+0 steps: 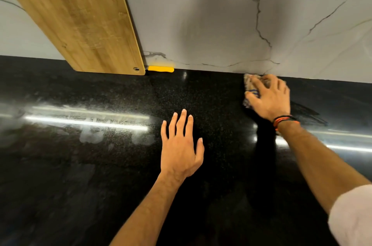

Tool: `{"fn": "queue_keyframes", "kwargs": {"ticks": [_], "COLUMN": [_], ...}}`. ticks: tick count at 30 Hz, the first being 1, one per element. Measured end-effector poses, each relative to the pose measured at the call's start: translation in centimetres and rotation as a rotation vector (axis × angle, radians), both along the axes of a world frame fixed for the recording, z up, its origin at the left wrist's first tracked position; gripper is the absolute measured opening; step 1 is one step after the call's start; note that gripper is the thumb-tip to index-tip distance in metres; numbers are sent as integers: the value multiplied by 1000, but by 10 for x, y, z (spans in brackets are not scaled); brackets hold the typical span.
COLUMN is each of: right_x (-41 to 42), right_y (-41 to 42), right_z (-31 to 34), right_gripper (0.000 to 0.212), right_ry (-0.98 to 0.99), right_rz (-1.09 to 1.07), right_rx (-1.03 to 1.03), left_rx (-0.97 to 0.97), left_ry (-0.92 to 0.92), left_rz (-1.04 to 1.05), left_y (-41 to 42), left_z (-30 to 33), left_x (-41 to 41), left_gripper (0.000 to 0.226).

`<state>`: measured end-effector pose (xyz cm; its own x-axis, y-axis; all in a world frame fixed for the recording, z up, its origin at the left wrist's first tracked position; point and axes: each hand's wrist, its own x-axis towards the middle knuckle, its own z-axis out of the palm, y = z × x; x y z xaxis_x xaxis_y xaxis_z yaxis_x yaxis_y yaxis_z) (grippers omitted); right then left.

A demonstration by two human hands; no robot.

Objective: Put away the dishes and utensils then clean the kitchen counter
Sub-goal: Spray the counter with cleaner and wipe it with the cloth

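A black speckled counter (100, 165) fills the lower part of the view. My right hand (270, 97) presses a crumpled beige cloth (248, 84) with a blue patch onto the counter at its back edge, right against the marble wall; the fingers are spread over the cloth and hide most of it. My left hand (181, 147) lies flat on the counter near the middle, fingers straight and spread, holding nothing. A wet streak trails on the counter to the right of the cloth hand.
A wooden cutting board (80, 18) leans against the white marble wall (221, 24) at the back left. A yellow handle (161, 69) pokes out from behind the board's lower corner. Smeared patches and light glare mark the counter's left side.
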<state>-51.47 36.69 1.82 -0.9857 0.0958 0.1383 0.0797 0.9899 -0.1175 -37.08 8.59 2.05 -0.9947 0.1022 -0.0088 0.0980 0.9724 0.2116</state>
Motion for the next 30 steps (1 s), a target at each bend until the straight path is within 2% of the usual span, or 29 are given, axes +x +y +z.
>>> {"fn": "queue_keyframes", "kwargs": {"ticks": [4, 10, 13, 20, 24, 30], "right_x": [-2, -3, -1, -4, -5, -7], "right_y": [44, 38, 14, -68, -48, 24], "right_z": [1, -1, 1, 0, 0, 4], "right_gripper": [69, 67, 66, 67, 69, 66], "right_ry": [8, -6, -16, -33, -47, -7], "right_rz": [-70, -76, -82, 98, 145, 39], "right_rx": [-12, 0, 4, 2, -2, 10], "left_rx": [-3, 6, 2, -15, -13, 0], "left_ry": [3, -1, 3, 12, 16, 30], "left_rz": [2, 4, 5, 8, 9, 11], "left_y": [0, 1, 2, 1, 1, -1], "left_z": [0, 0, 0, -2, -4, -5], "left_x": [0, 0, 1, 0, 0, 0], "left_gripper": [71, 71, 72, 70, 70, 69]}}
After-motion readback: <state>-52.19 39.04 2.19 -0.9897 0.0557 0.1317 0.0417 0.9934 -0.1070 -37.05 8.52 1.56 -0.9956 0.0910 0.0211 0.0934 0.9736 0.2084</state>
